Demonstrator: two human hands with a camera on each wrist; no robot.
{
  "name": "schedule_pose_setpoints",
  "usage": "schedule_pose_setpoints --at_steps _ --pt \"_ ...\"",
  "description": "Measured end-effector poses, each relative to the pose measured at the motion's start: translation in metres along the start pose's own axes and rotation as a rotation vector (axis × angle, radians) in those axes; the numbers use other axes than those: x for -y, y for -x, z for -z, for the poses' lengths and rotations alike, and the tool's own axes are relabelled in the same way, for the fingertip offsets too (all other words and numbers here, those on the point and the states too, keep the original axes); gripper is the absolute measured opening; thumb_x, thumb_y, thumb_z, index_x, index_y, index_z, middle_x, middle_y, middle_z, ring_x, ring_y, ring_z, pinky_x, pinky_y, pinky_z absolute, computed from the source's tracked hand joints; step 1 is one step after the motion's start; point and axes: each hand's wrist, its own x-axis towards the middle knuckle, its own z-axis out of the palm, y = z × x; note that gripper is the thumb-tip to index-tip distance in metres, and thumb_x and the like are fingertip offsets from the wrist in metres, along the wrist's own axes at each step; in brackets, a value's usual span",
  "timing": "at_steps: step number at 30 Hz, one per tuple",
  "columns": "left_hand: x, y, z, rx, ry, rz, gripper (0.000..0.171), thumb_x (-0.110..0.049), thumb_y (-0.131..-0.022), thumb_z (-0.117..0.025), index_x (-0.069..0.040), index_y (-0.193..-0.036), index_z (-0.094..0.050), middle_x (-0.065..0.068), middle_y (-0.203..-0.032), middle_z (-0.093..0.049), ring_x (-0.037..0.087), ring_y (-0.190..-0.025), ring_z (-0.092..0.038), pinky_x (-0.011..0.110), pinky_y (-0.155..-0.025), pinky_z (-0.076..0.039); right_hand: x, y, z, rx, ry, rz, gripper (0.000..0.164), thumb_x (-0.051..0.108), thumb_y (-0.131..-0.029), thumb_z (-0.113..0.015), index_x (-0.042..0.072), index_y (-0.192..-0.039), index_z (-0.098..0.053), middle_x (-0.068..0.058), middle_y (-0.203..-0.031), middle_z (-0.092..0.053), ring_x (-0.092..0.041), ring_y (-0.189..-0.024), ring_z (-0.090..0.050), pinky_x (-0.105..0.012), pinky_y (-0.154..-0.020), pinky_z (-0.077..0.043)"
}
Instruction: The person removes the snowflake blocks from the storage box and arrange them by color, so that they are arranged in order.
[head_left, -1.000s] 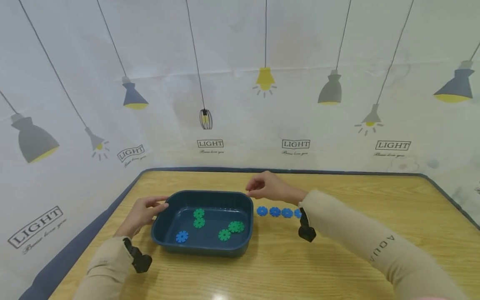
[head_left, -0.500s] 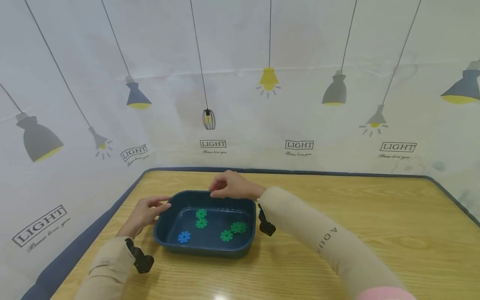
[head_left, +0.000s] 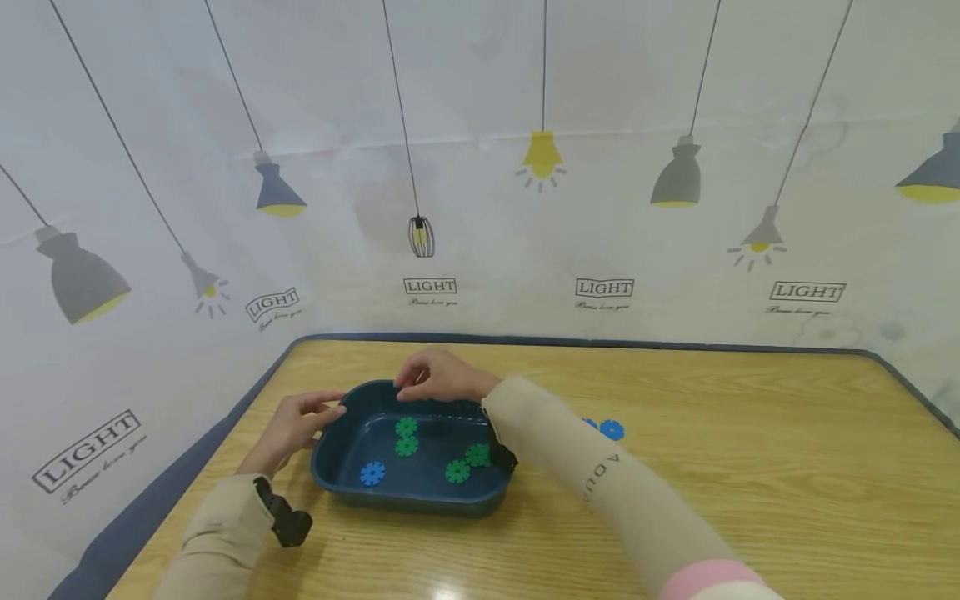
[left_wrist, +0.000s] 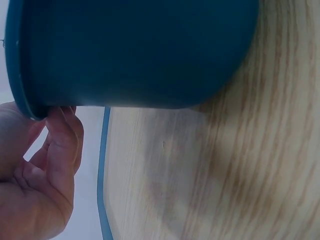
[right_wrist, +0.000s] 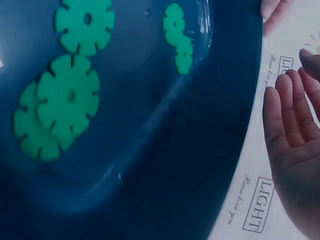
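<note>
A dark blue plastic basin (head_left: pixel 408 502) stands on the table with several green notched discs (head_left: pixel 457 472) and one blue notched disc (head_left: pixel 372 473) lying on its floor. My left hand (head_left: pixel 292 429) grips the basin's left rim; the left wrist view shows fingers (left_wrist: pixel 64 145) against the outer wall beneath the rim. Over the far side of the basin hovers my right hand (head_left: pixel 442 377), above the discs. Its fingers (right_wrist: pixel 280 117) are loosely bent in the right wrist view, and nothing shows between them and the thumb.
To the right of the basin, blue notched discs (head_left: pixel 612 430) lie on the wooden table (head_left: pixel 712 500), partly hidden by the right sleeve (head_left: pixel 570 454). Behind the table hangs a white sheet (head_left: pixel 495 208) printed with lamps.
My right hand has moved left from the basin's far right corner to above its far side. The left hand has stayed at the rim, and the discs in the basin lie as before.
</note>
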Motion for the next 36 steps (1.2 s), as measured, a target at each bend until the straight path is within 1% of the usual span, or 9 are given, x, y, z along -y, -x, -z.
schedule_pose_setpoints --at_steps 3,7,12,15,20,23,29,33,36 --pt "0.0 0.0 0.0 -0.001 -0.004 0.007 0.044 -0.023 -0.088 -0.057 -0.001 -0.125 -0.049 0.013 -0.093 -0.053 0.015 -0.076 -0.054 0.032 -0.061 -0.05 -0.003 -0.005 -0.007 0.024 -0.004 0.027 0.019 0.008 -0.08 -0.065 -0.004 -0.095 -0.063 -0.006 -0.085 -0.062 -0.01 -0.075 -0.057 -0.02 -0.067 -0.047" --pt "0.001 -0.002 0.0 -0.006 -0.014 0.013 0.045 -0.025 -0.087 -0.057 -0.001 -0.125 -0.049 0.014 -0.094 -0.053 0.015 -0.077 -0.055 0.032 -0.061 -0.05 -0.002 -0.008 -0.017 0.073 -0.009 0.017 0.019 0.005 -0.08 -0.065 -0.005 -0.096 -0.063 -0.007 -0.084 -0.063 -0.01 -0.074 -0.057 -0.019 -0.068 -0.047" --pt "0.002 -0.004 0.0 -0.015 -0.04 0.007 0.046 -0.027 -0.086 -0.058 -0.003 -0.124 -0.05 0.013 -0.093 -0.055 0.016 -0.077 -0.055 0.032 -0.06 -0.051 -0.003 -0.01 -0.031 0.139 -0.029 -0.033 0.021 0.002 -0.079 -0.064 -0.005 -0.099 -0.062 -0.005 -0.083 -0.063 -0.008 -0.073 -0.057 -0.019 -0.067 -0.047" --pt "0.003 -0.004 0.0 -0.016 -0.034 0.008 0.045 -0.026 -0.086 -0.058 -0.002 -0.124 -0.051 0.013 -0.093 -0.055 0.016 -0.078 -0.056 0.034 -0.062 -0.051 -0.005 -0.012 -0.039 0.186 -0.046 -0.055 0.022 0.002 -0.079 -0.064 -0.004 -0.1 -0.062 -0.004 -0.084 -0.064 -0.007 -0.073 -0.057 -0.019 -0.067 -0.047" --pt "0.003 -0.002 0.0 -0.015 -0.024 -0.003 0.043 -0.023 -0.087 -0.058 -0.001 -0.123 -0.051 0.017 -0.1 -0.055 0.018 -0.081 -0.057 0.036 -0.064 -0.051 -0.007 -0.013 -0.05 0.292 -0.043 -0.102 0.027 0.003 -0.078 -0.066 0.001 -0.104 -0.062 -0.003 -0.089 -0.062 -0.005 -0.078 -0.056 -0.019 -0.069 -0.046" --pt "0.002 -0.002 -0.001 -0.011 -0.031 -0.016 0.042 -0.023 -0.087 -0.058 -0.001 -0.122 -0.051 0.018 -0.102 -0.054 0.02 -0.082 -0.057 0.037 -0.064 -0.051 -0.01 -0.014 -0.055 0.333 -0.023 -0.128 0.03 0.004 -0.077 -0.067 0.002 -0.107 -0.06 -0.003 -0.093 -0.062 -0.005 -0.082 -0.055 -0.018 -0.071 -0.045" --pt "-0.001 -0.002 -0.002 -0.008 -0.03 -0.025 0.041 -0.021 -0.087 -0.057 0.0 -0.122 -0.052 0.016 -0.098 -0.054 0.018 -0.081 -0.056 0.036 -0.063 -0.051 -0.014 -0.013 -0.061 0.372 0.0 -0.15 0.032 0.005 -0.079 -0.066 0.001 -0.11 -0.059 -0.004 -0.099 -0.061 -0.005 -0.087 -0.054 -0.016 -0.076 -0.043" --pt "-0.001 -0.001 -0.002 -0.009 -0.019 -0.024 0.04 -0.019 -0.087 -0.057 0.0 -0.122 -0.051 0.016 -0.096 -0.054 0.017 -0.079 -0.056 0.035 -0.062 -0.051 -0.014 -0.013 -0.064 0.37 -0.004 -0.15 0.031 0.005 -0.078 -0.067 0.001 -0.108 -0.061 -0.004 -0.099 -0.061 -0.005 -0.085 -0.054 -0.016 -0.076 -0.043" --pt "-0.001 0.0 -0.002 -0.008 -0.015 -0.022 0.04 -0.018 -0.087 -0.058 0.001 -0.122 -0.051 0.016 -0.097 -0.055 0.017 -0.079 -0.057 0.036 -0.063 -0.051 -0.015 -0.013 -0.066 0.372 0.013 -0.145 0.031 0.004 -0.077 -0.067 0.001 -0.108 -0.061 -0.003 -0.098 -0.061 -0.004 -0.084 -0.053 -0.015 -0.075 -0.043"
